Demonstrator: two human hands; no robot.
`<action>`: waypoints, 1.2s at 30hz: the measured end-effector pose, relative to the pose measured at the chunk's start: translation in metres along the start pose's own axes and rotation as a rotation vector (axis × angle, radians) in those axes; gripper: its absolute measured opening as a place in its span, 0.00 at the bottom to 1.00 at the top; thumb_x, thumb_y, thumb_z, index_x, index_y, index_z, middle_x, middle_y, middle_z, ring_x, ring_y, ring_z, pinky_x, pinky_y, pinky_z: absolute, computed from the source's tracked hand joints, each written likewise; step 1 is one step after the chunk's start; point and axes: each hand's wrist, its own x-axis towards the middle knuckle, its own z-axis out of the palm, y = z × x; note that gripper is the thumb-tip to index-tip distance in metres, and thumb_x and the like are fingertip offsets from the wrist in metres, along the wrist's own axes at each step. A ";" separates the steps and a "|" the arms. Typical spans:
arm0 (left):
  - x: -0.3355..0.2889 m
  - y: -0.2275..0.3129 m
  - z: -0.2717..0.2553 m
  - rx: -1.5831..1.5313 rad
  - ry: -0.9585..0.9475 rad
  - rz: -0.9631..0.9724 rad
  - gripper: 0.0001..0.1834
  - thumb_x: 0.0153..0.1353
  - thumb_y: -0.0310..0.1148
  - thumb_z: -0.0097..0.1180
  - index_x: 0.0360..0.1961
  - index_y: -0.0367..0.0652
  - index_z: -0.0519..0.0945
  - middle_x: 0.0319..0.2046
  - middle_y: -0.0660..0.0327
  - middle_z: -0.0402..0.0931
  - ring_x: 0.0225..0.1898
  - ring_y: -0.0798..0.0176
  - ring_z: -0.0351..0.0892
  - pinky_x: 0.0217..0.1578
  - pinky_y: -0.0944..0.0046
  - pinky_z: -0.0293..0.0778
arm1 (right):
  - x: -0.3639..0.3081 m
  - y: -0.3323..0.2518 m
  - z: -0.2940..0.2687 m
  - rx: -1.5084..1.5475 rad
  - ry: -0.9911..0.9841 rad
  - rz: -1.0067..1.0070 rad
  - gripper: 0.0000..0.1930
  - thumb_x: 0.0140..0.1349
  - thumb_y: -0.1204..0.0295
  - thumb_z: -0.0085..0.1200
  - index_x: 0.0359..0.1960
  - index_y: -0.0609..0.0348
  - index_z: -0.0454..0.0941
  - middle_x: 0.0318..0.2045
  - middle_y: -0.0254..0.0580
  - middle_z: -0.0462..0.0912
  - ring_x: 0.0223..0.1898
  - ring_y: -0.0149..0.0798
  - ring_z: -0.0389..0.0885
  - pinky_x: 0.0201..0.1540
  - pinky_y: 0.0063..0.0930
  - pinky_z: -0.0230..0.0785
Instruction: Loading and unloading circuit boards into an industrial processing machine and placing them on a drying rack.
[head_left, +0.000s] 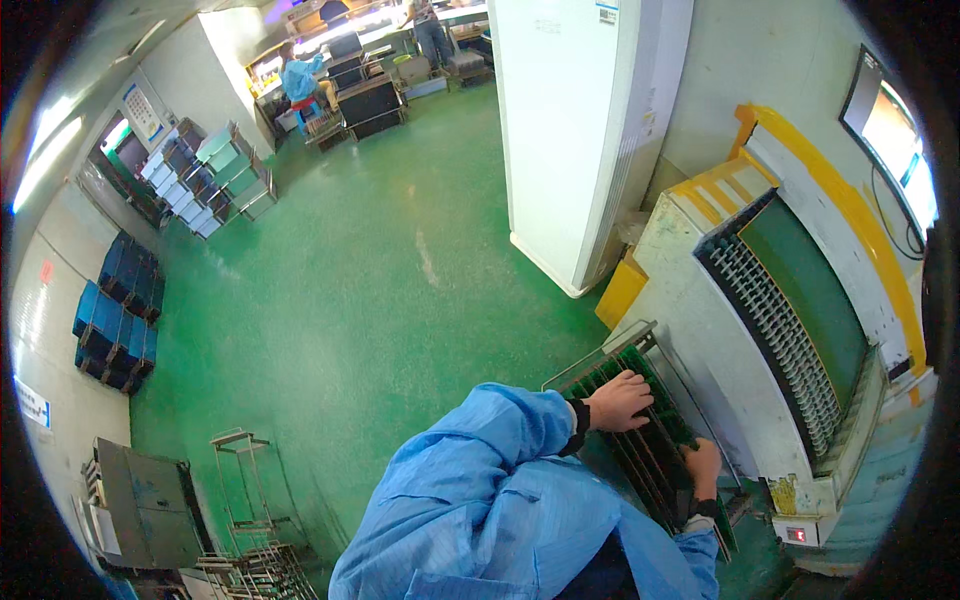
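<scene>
A slotted rack (640, 455) with thin brown rods stands low at the lower right, with several upright green panels in it. My left hand (620, 401) lies across the top of these panels, its fingers close together and curled over their upper edges. Nearer to me, my right hand (703, 466) is closed at the rack's right side, around the edge of a green panel (688, 449). Its fingertips are partly hidden. A metal frame (655, 345) with a bar at its far end surrounds the rack. Both arms wear blue sleeves with dark cuffs.
Close on the right stands a machine with a roller conveyor (785, 340) and yellow-edged cover. A tall white cabinet (560, 130) rises ahead. Metal stands (255, 560) sit at lower left; blue crates (120, 310) line the left wall. Far back, a person (300, 78) sits at a bench.
</scene>
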 end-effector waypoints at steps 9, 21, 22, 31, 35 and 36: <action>0.004 0.001 0.000 0.009 0.018 0.001 0.19 0.56 0.47 0.69 0.39 0.44 0.83 0.38 0.59 0.76 0.47 0.53 0.74 0.54 0.52 0.68 | 0.011 0.016 0.013 -0.010 0.010 -0.005 0.25 0.56 0.50 0.73 0.51 0.50 0.88 0.48 0.51 0.89 0.51 0.57 0.86 0.52 0.51 0.79; 0.004 0.002 -0.003 0.013 -0.013 -0.005 0.18 0.57 0.46 0.68 0.39 0.44 0.83 0.38 0.59 0.76 0.48 0.54 0.74 0.55 0.53 0.68 | 0.003 0.007 0.010 -0.078 0.068 0.005 0.23 0.56 0.49 0.71 0.48 0.49 0.89 0.45 0.50 0.89 0.49 0.56 0.87 0.51 0.51 0.79; 0.005 0.003 -0.003 0.012 -0.019 -0.005 0.18 0.57 0.46 0.68 0.39 0.44 0.83 0.38 0.58 0.76 0.48 0.54 0.74 0.55 0.53 0.68 | 0.000 0.006 0.011 -0.044 0.104 -0.008 0.22 0.55 0.51 0.71 0.44 0.51 0.88 0.43 0.52 0.89 0.48 0.58 0.86 0.49 0.52 0.77; 0.003 -0.001 0.000 0.031 -0.007 0.011 0.19 0.59 0.47 0.66 0.42 0.44 0.83 0.37 0.59 0.74 0.47 0.53 0.73 0.53 0.52 0.68 | -0.003 -0.002 0.002 -0.058 0.077 0.007 0.23 0.56 0.51 0.71 0.48 0.49 0.89 0.44 0.50 0.89 0.47 0.56 0.88 0.49 0.51 0.79; 0.004 0.000 0.000 0.032 -0.023 0.009 0.19 0.59 0.47 0.66 0.43 0.44 0.84 0.38 0.58 0.75 0.48 0.53 0.73 0.54 0.52 0.69 | -0.002 0.007 0.009 -0.013 0.099 0.004 0.22 0.56 0.53 0.71 0.46 0.53 0.88 0.44 0.52 0.89 0.48 0.58 0.86 0.48 0.51 0.77; 0.003 0.000 0.000 0.031 -0.018 0.007 0.19 0.59 0.47 0.66 0.43 0.44 0.84 0.38 0.58 0.75 0.48 0.53 0.73 0.54 0.52 0.69 | -0.003 0.003 0.007 0.005 0.096 0.001 0.21 0.56 0.53 0.71 0.44 0.54 0.88 0.43 0.52 0.88 0.48 0.59 0.86 0.48 0.52 0.76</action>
